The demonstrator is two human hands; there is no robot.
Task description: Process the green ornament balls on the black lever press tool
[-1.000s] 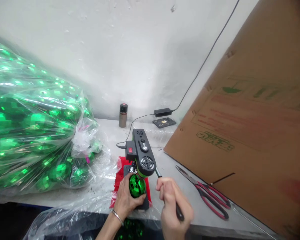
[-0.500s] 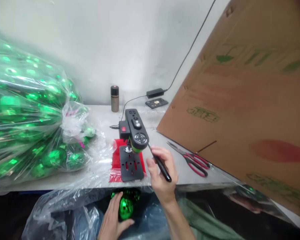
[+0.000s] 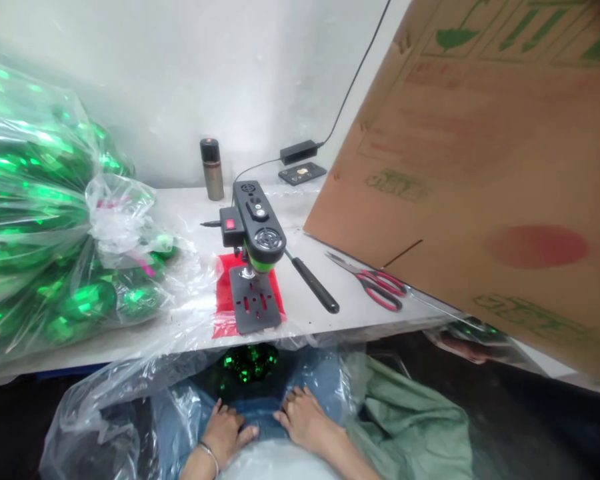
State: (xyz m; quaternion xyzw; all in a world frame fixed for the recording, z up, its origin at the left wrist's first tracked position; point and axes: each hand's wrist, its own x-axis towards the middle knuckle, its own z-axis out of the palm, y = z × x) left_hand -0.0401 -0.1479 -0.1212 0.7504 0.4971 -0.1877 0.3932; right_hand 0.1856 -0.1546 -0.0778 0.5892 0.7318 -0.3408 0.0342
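Low over my lap, my left hand point(image 3: 225, 432) has its fingers bent down and its thumb pointing right. My right hand point(image 3: 305, 419) is opposite, fingers curled, a short gap between the two. Clear plastic point(image 3: 113, 413) drapes over my lap about both hands; whether they pinch it is hidden. Beyond my fingertips, green mirrored balls point(image 3: 250, 363) lie in the dark space below the table edge. On the table stands a small black motor device point(image 3: 259, 223) with a slotted base plate point(image 3: 255, 320) over red sheet point(image 3: 224, 303). Its black handle point(image 3: 316, 285) slants to the right, untouched.
A large clear bag of green mirrored balls point(image 3: 45, 220) fills the left side. Red-handled scissors point(image 3: 375, 283) lie beside a big cardboard box point(image 3: 460, 180) on the right. At the back are a bottle point(image 3: 213, 170), a power adapter point(image 3: 299, 152) and a phone point(image 3: 303, 173).
My right hand has let go of the black handle and come down to my lap. My left hand has drawn back from the green ball. The view has shifted slightly.
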